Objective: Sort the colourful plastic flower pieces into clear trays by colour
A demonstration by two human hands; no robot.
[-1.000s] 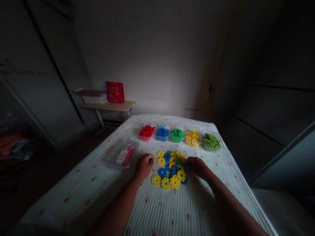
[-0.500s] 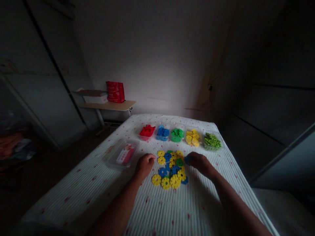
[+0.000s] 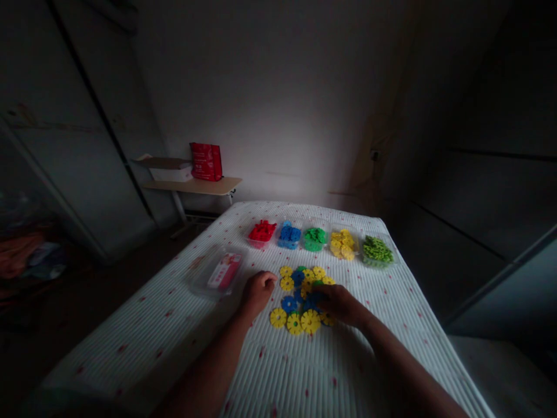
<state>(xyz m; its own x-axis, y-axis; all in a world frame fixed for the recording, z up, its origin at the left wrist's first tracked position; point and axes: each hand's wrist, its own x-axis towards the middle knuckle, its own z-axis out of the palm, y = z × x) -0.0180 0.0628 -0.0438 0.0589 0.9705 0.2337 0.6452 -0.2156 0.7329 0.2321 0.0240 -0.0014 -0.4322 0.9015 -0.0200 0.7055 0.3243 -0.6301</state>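
Where the right hand (image 3: 339,303) reaches over the right side of the discs (image 3: 298,295), its fingertips and several pieces are hidden, and whether it grasps one cannot be told; the left hand (image 3: 257,292), fingers curled, rests just left of the pile, its palm unseen. The near edge of the worktop (image 3: 282,371) is lost in shadow and arms. Ribbed cloth runs from the discs toward the person, a narrower strip reaching five tubs (image 3: 314,248); a clear box (image 3: 204,281) bounds the left. Round discs lie mostly flat, overlapping, the pile's long axis running away from the person.
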